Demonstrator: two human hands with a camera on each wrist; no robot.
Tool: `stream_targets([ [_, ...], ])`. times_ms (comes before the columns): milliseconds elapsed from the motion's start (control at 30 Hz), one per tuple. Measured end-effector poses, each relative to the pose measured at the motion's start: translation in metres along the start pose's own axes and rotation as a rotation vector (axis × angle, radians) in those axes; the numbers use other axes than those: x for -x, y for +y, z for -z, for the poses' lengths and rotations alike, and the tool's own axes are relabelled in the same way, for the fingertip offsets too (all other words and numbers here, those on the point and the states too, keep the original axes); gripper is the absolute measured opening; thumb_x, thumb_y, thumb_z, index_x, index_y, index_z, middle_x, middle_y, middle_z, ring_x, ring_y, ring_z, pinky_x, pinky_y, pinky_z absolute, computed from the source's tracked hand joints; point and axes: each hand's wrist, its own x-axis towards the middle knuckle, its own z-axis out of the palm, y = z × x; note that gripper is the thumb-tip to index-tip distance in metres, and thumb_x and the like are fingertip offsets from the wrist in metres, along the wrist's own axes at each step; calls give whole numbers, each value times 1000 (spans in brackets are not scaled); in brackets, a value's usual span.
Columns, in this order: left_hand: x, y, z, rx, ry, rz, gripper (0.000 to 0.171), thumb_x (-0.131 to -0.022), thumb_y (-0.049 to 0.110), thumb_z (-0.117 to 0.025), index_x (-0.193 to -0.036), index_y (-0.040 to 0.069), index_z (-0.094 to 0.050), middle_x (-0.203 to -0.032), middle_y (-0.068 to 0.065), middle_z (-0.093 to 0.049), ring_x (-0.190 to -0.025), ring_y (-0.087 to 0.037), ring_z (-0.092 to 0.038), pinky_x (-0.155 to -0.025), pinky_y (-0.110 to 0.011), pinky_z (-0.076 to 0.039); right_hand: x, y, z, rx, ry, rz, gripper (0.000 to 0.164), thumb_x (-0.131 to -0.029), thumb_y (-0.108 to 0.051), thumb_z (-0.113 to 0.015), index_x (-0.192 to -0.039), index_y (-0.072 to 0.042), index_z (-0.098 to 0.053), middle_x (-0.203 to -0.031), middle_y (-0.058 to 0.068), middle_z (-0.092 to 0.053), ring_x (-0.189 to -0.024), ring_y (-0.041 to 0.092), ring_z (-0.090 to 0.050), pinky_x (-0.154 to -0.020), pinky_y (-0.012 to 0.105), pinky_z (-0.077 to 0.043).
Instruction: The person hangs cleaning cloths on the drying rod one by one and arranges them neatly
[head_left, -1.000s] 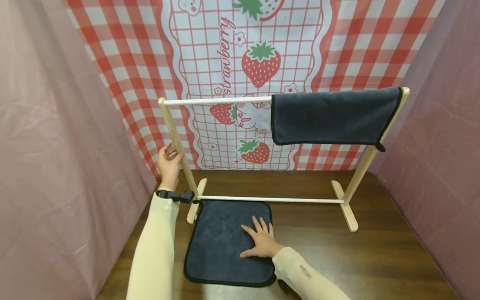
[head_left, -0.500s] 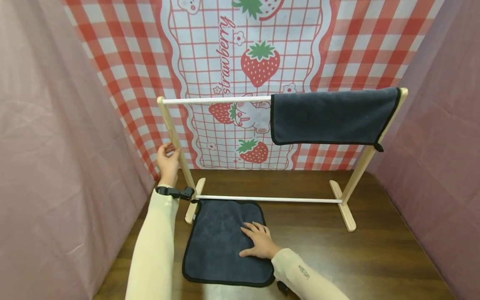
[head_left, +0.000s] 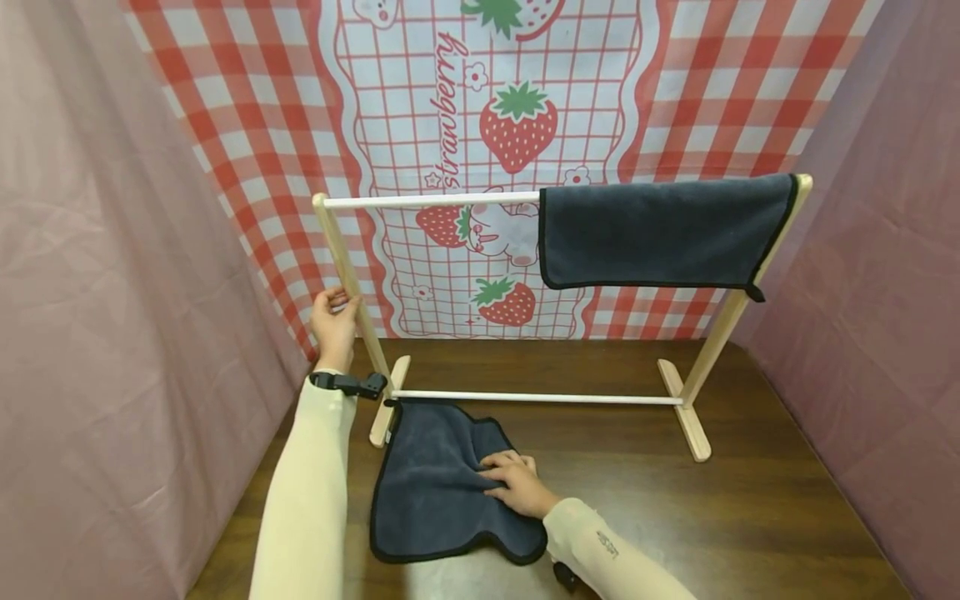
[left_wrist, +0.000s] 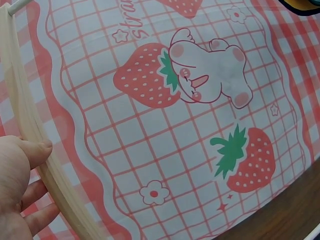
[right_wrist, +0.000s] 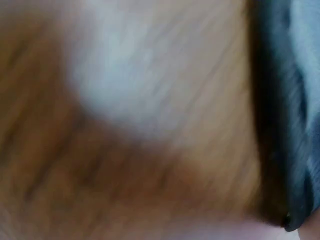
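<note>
My left hand (head_left: pixel 334 327) holds the left wooden post of a drying rack (head_left: pixel 347 271). In the left wrist view its thumb (left_wrist: pixel 37 152) lies across the front of the post, with fingers showing on the other side. On the table below, a dark grey towel (head_left: pixel 427 500) with black edging lies in front of the rack. My right hand (head_left: pixel 520 483) pinches the towel near its right side, and folds run out from the fingers. A strip of the towel's edge (right_wrist: pixel 282 115) shows at the right of the right wrist view, where that hand is mostly out of sight.
Another dark grey towel (head_left: pixel 667 237) hangs over the right half of the rack's white top bar (head_left: pixel 435 202). A white lower bar (head_left: pixel 570 399) joins the feet on the brown wooden table (head_left: pixel 735 533). A strawberry-print cloth (head_left: pixel 405 100) hangs behind, pink curtains (head_left: pixel 112 333) at both sides.
The right hand's spread fingers have drawn together, bunching the towel that lay flat; its right edge has pulled inward. The left hand has closed in on the post.
</note>
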Motion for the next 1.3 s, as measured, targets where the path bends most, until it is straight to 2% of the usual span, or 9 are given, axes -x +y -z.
stream_targets([
  [67, 0, -1, 1, -7, -1, 2, 28, -89, -5, -70, -114, -10, -61, -93, -2, -58, -77, -7, -56, -70, -21, -50, 0, 1, 0, -8, 23, 34, 29, -87, -1, -69, -114, -9, -76, -119, 5, -63, -109, 24, -53, -86, 45, -34],
  [200, -1, -2, 3, -18, -8, 11, 27, -89, -3, -70, -113, -9, -62, -93, -3, -58, -76, -6, -56, -72, -24, -51, -2, 0, 0, -33, 25, 69, 43, -76, 15, -60, -110, -5, -76, -112, 6, -63, -100, 23, -54, -79, 37, -31],
  [433, -2, 0, 4, -26, -6, 21, 26, -87, -3, -72, -111, -9, -63, -89, -1, -59, -69, -4, -56, -63, -23, -52, -5, -1, 2, -80, -7, 47, 42, -79, 15, -55, -111, -3, -75, -111, 5, -61, -99, 23, -54, -79, 33, -28],
  [633, -2, 2, 3, -23, -3, 22, 26, -88, -2, -73, -111, -9, -63, -87, -1, -58, -67, -4, -57, -60, -22, -51, -6, 3, 2, -66, 11, 78, 43, -82, 15, -58, -117, -4, -73, -113, 7, -59, -98, 26, -54, -75, 31, -28],
  [767, -2, 1, 2, -27, -3, 16, 26, -88, -2, -73, -111, -9, -63, -87, 0, -58, -68, -3, -57, -62, -22, -52, -6, 2, 4, -9, 47, 84, 33, -87, 6, -65, -117, -6, -74, -106, 3, -57, -92, 21, -54, -70, 27, -27],
  [867, -3, 1, 2, -23, -1, 15, 26, -87, -2, -73, -110, -9, -63, -86, 1, -58, -68, -3, -57, -61, -22, -52, -7, 0, 6, 77, 81, 90, 22, -89, -9, -72, -111, -11, -77, -96, -3, -54, -83, 14, -52, -66, 24, -27],
  [1067, -3, 1, 2, -15, 6, 23, 26, -87, -3, -73, -110, -9, -63, -85, 1, -57, -67, -3, -57, -59, -20, -52, -12, -5, 14, 262, 182, 184, 14, -84, -35, -78, -90, -22, -80, -83, -10, -53, -69, 7, -49, -63, 23, -25],
  [1300, -2, 1, 3, -27, -13, 33, 27, -89, -1, -72, -113, -7, -63, -88, 1, -56, -70, -5, -57, -63, -25, -52, -17, -5, 27, 353, 273, 339, 16, -78, -33, -84, -86, -20, -81, -84, -9, -55, -69, 9, -50, -62, 25, -27],
])
